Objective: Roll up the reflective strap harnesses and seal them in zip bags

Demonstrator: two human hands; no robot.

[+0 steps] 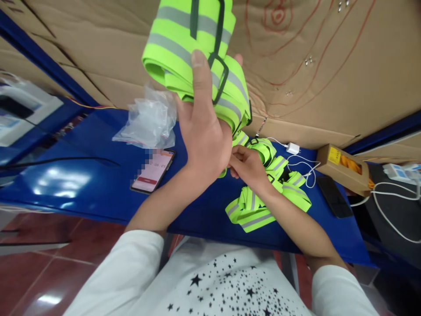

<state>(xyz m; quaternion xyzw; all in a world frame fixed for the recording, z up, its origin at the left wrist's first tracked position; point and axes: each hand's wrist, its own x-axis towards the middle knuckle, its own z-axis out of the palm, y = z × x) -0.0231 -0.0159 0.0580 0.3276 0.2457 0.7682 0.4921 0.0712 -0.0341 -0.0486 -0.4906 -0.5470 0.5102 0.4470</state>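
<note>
My left hand (202,131) is raised above the blue table (82,184) and grips a folded neon-yellow reflective vest (184,48) with grey stripes and dark straps, thumb pressed on its front. My right hand (248,166) is closed just below the left wrist, pinching the lower strip of that vest. More neon-yellow vest material (259,206) lies on the table under my right forearm.
Crumpled clear plastic bags (149,118) and a lit phone (153,171) lie on the table to the left. To the right are a white charger with cable (292,149), a dark phone (333,195) and a small cardboard box (344,169). Big cardboard sheets (329,66) stand behind.
</note>
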